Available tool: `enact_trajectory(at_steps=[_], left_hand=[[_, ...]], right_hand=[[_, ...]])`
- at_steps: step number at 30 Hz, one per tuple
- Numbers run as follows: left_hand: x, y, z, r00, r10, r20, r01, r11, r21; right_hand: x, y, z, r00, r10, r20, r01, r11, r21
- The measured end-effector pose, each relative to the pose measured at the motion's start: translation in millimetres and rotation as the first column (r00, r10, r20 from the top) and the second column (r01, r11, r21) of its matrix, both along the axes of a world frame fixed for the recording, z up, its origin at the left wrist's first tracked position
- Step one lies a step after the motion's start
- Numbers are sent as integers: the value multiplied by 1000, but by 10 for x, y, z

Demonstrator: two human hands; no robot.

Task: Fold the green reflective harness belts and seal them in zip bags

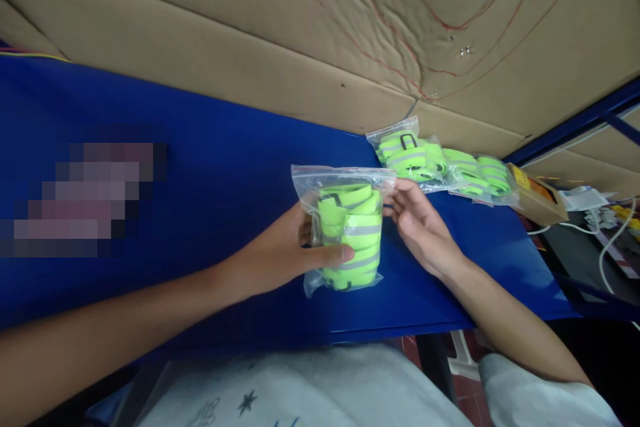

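A clear zip bag (305,180) filled with rolled neon-green reflective straps (363,230) stands upright above the blue table. My left hand (310,243) is wrapped round the bag's left side, its thumb across the front and its other fingers mostly behind. At the bag's upper right corner, the fingertips of my right hand (423,227) are closed near the zip edge, partly hidden by the plastic. A black buckle shows through the bag near the top of the straps.
More bagged green straps (413,155) lie along the back of the blue table (225,167). A cardboard box (540,197) stands at their right end. Brown covering with red wires (400,33) rises behind. A blurred-out patch (90,193) is at left.
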State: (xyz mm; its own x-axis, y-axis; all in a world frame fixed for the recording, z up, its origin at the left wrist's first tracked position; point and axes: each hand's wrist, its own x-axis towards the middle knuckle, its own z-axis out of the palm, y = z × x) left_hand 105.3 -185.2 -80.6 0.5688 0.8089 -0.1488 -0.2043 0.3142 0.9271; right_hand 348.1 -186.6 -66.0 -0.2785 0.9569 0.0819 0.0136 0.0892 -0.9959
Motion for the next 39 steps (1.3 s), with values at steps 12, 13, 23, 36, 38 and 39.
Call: enact_trajectory(at_steps=[12, 13, 23, 36, 38, 39], left_hand=[[-4, -48, 14, 993, 71, -97, -63, 995, 81], [-8, -46, 7, 992, 74, -103, -64, 994, 93], [-13, -27, -29, 993, 57, -105, -47, 995, 92], [-45, -21, 115, 984, 119, -130, -156, 930, -332], [-59, 6, 107, 980, 159, -117, -193, 894, -405], [-65, 21, 101, 977, 184, -108, -212, 882, -422]], right_hand=[[-193, -125, -67, 989, 146, -1, -141, 957, -255], [-201, -140, -55, 991, 136, -6, -133, 958, -254], [-208, -148, -54, 991, 128, -24, -130, 960, -247], [928, 322, 547, 649, -546, 529, 117, 759, 640], [1525, 464, 657, 287, -877, 384, 413, 475, 777], [1813, 522, 672, 80, -906, 417, 521, 394, 757]])
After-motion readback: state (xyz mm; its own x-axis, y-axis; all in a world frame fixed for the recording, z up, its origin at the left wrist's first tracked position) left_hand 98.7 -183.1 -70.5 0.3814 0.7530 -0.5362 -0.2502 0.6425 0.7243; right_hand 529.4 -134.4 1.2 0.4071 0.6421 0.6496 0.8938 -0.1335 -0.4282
